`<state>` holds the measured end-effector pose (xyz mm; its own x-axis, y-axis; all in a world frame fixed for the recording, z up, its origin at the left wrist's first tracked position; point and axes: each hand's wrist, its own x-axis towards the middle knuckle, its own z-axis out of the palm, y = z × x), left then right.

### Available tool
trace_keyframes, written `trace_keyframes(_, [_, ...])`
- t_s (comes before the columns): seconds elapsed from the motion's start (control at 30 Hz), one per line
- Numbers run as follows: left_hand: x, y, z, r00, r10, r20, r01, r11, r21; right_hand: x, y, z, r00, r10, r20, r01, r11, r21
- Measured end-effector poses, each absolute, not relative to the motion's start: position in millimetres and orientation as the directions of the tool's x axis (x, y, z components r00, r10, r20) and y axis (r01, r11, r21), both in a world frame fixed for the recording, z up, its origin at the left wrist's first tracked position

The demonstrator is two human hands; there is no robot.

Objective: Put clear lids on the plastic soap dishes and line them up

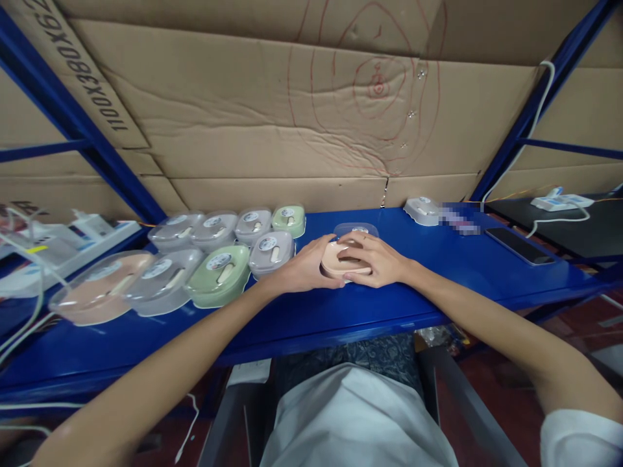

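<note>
Left hand and right hand, half-curled, grip one peach box at the bench's middle, eight boxes toward its left edge, one grey box near its back edge.

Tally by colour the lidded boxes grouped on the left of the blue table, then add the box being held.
Grey lidded boxes: 5
Green lidded boxes: 2
Peach lidded box: 1
Held peach box: 1
Total: 9

1 left hand, 1 right hand, 2 peach boxes, 6 grey boxes, 2 green boxes, 1 phone
</note>
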<state>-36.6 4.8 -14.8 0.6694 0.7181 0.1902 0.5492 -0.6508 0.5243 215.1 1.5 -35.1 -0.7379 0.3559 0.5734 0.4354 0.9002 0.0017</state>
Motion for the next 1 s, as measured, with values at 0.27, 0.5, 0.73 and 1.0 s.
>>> trace_keyframes(0.27, [-36,3,-12,0.686,0.694,0.218,0.535,-0.684,0.495,215,3,-41,-0.754,0.366,0.545,0.415,0.909,-0.036])
trace_keyframes(0.5, [-37,6,-13,0.71,0.663,0.236,0.501,-0.711,0.493,215,3,-41,-0.76,0.357,0.544,0.402,0.915,-0.039])
trace_keyframes(0.73, [-38,10,-17,0.734,0.636,0.239,0.488,-0.738,0.466,214,0,-36,-0.762,0.376,0.528,0.379,0.919,-0.107])
trace_keyframes(1.0, [-40,12,-22,0.722,0.656,0.219,0.511,-0.719,0.471,249,32,-26,-0.394,0.558,0.731,0.455,0.809,-0.373])
